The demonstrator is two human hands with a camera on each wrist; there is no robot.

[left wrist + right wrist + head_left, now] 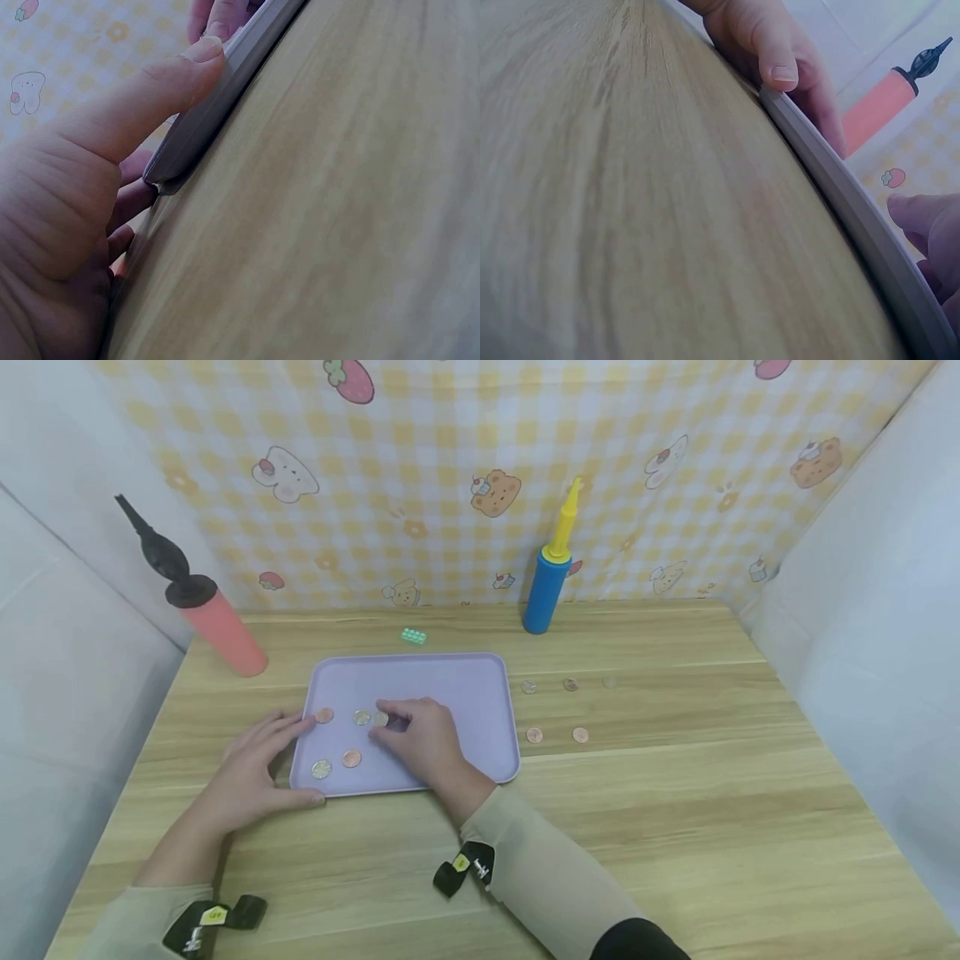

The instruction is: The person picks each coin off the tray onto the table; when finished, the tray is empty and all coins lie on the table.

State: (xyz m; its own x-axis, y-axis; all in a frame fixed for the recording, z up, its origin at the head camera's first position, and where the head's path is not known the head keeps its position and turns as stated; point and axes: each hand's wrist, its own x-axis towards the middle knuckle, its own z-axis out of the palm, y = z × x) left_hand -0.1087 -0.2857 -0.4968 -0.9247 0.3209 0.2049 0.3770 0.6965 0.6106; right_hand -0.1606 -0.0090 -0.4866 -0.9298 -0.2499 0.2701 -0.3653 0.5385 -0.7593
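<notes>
A lilac tray (480,693) lies on the wooden table. My left hand (251,768) holds its near left corner, thumb on the front rim (202,112) and fingertips at the left side. Over the tray's middle, my right hand (423,735) pinches a silver coin (380,719) between thumb and forefinger, beside another silver coin (362,717). A copper coin (324,716) sits by the left fingertips. Nearer the front are a second copper coin (352,758) and a silver coin (322,768). The pinched coin is hidden in the right wrist view.
Right of the tray, several coins lie in two rows, among them a copper coin (581,735). Behind it are a small green studded block (413,636) and an upright blue and yellow hand pump (547,593). A pink and black pump (228,635) stands at the left.
</notes>
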